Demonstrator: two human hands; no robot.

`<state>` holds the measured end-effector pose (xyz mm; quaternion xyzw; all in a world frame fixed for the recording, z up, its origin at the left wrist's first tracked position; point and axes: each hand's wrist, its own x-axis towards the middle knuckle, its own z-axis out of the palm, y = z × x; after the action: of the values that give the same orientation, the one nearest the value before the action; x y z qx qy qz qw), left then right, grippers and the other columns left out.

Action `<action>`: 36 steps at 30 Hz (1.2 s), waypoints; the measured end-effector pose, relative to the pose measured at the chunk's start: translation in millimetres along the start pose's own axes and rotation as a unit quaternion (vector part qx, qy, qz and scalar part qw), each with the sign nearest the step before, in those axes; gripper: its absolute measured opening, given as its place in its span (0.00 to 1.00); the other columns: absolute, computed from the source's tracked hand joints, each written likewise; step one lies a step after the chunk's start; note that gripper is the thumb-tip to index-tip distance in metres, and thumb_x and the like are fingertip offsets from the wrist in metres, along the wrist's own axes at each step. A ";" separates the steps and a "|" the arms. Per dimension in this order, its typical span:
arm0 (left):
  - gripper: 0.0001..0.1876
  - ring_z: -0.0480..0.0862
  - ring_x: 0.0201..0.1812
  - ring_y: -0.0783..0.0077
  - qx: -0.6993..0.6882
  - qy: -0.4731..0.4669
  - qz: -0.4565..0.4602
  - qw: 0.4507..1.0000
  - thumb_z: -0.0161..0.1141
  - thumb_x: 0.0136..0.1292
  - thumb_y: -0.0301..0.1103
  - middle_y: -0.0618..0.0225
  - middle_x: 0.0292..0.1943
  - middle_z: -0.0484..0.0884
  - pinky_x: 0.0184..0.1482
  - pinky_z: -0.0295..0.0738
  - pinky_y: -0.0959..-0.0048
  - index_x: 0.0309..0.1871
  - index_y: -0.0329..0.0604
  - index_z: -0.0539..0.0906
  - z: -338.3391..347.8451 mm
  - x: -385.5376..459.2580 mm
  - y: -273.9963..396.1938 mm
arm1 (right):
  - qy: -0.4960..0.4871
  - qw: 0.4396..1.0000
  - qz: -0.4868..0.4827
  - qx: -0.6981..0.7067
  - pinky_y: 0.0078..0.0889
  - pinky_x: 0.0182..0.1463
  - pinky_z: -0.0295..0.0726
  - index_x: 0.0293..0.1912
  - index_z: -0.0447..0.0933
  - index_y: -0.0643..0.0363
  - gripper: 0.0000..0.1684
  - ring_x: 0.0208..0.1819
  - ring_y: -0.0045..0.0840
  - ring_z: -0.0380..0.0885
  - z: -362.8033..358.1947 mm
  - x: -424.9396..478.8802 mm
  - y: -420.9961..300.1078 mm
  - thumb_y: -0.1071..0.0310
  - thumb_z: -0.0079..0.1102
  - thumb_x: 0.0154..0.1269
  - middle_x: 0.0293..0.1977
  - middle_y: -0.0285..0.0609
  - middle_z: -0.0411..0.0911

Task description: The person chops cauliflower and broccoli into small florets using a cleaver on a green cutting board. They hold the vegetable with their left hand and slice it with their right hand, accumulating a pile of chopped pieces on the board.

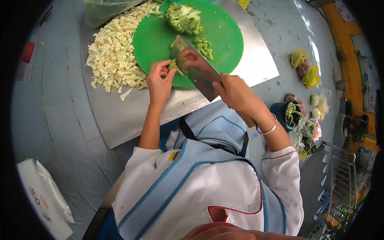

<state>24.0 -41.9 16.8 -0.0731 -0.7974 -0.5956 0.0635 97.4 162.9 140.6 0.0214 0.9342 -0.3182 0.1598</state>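
My right hand [235,93] grips a cleaver by its handle; the broad steel blade [199,72] slants over the near part of a round green cutting board [223,36]. Between the thumb and fingers of my left hand [162,75] is a small broccoli floret [176,66], close beside the blade, which mirrors the hand. A large piece of broccoli head [184,18] lies at the board's far side, with small cut broccoli pieces [204,48] between it and the blade. Chopped cauliflower [115,54] is heaped left of the board on the metal tabletop [120,120].
A plastic bag [105,12] stands beyond the cauliflower. On the floor at right are a blue basket [282,112] with vegetable scraps, bagged vegetables [306,132], yellow bags [310,76] and a metal rack [339,180]. A white package [43,201] lies at lower left.
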 end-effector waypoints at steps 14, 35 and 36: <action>0.13 0.79 0.31 0.79 -0.033 0.042 0.024 0.998 0.65 0.56 0.18 0.67 0.36 0.80 0.37 0.76 0.80 0.46 0.35 0.84 -0.5 -1.1 -8.0 | 0.053 0.998 -0.031 -0.020 0.52 0.30 0.74 0.33 0.67 0.68 0.12 0.24 0.54 0.75 17.5 -57.5 5.0 0.68 0.52 0.68 0.19 0.58 0.75; 0.10 0.80 0.31 0.77 0.071 0.036 0.101 0.992 0.67 0.55 0.20 0.65 0.34 0.81 0.34 0.76 0.78 0.41 0.34 0.84 1.9 -6.9 4.1 | 0.089 0.996 0.003 0.004 0.52 0.34 0.76 0.34 0.69 0.71 0.14 0.28 0.56 0.77 2.8 -37.5 22.2 0.66 0.52 0.67 0.22 0.63 0.76; 0.09 0.79 0.30 0.77 0.053 0.047 0.080 0.994 0.67 0.55 0.20 0.65 0.34 0.81 0.34 0.76 0.78 0.40 0.34 0.84 4.4 -5.8 4.4 | 0.077 0.997 0.008 0.000 0.52 0.33 0.75 0.33 0.68 0.70 0.14 0.27 0.56 0.76 2.0 -45.0 16.9 0.67 0.52 0.68 0.22 0.63 0.76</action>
<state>30.4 -36.7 18.5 -0.1052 -0.8157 -0.5483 0.1517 143.0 177.8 143.2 0.0535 0.9433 -0.3148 0.0902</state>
